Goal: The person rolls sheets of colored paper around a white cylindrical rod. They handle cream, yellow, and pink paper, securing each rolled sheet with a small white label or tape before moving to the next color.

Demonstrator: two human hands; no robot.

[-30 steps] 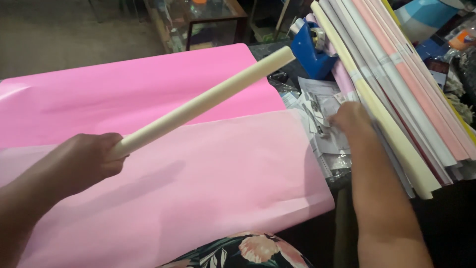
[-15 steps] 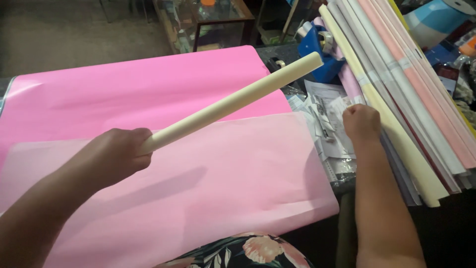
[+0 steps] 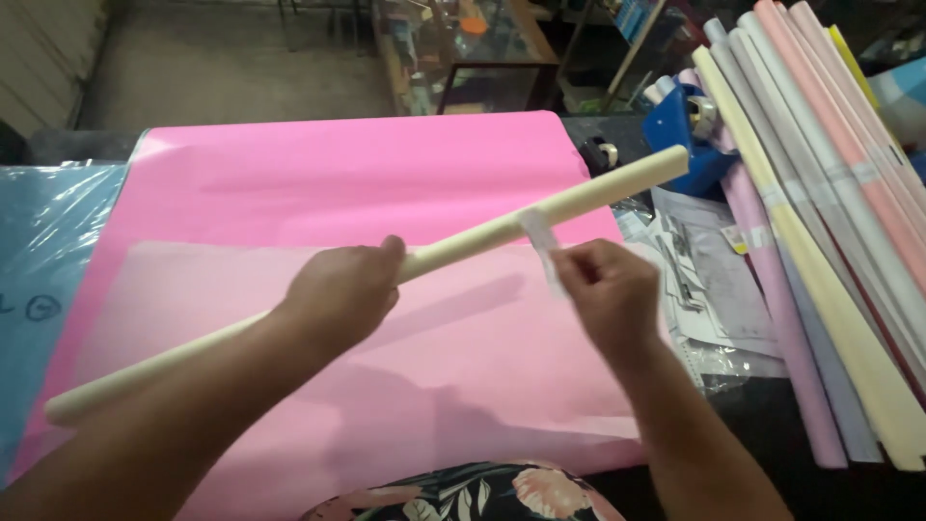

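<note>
My left hand (image 3: 340, 294) grips a long cream paper roll (image 3: 482, 234) near its middle, holding it slanted above the table with its far end up to the right. My right hand (image 3: 606, 294) pinches a short strip of clear tape (image 3: 542, 243) whose upper end touches the roll. Under both hands lie a bright pink sheet (image 3: 347, 174) and a paler pink sheet (image 3: 463, 357) on top of it.
Several rolled papers (image 3: 830, 251) in pink, cream and white lean at the right. A blue tape dispenser (image 3: 690, 125) stands behind them, with loose printed papers (image 3: 704, 280) beside it. Blue plastic-wrapped sheets (image 3: 48, 251) lie at the left. A glass table (image 3: 463, 48) stands beyond.
My right hand left the papers at the right and came to the roll with a strip of tape. My left hand slid further up the roll, which now sits lower and closer.
</note>
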